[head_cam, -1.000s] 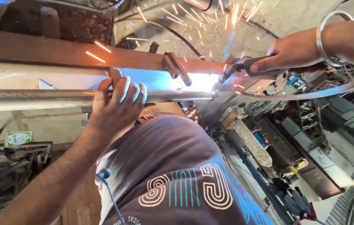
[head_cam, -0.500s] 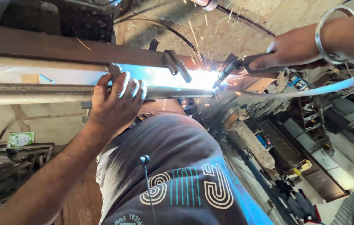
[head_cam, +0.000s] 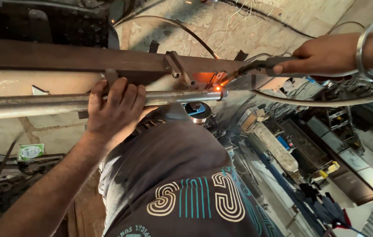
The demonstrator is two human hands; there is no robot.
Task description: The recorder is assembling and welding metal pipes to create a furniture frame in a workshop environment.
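We see the left hand wrapped over a round steel pipe, fingers curled across its top. The pipe lies just beside a rusty flat steel bar that runs parallel above it. The right hand, with a metal bangle on the wrist, grips a welding electrode holder. Its tip meets the pipe's end at a small orange glow. Below, a dark printed shirt fills the lower middle.
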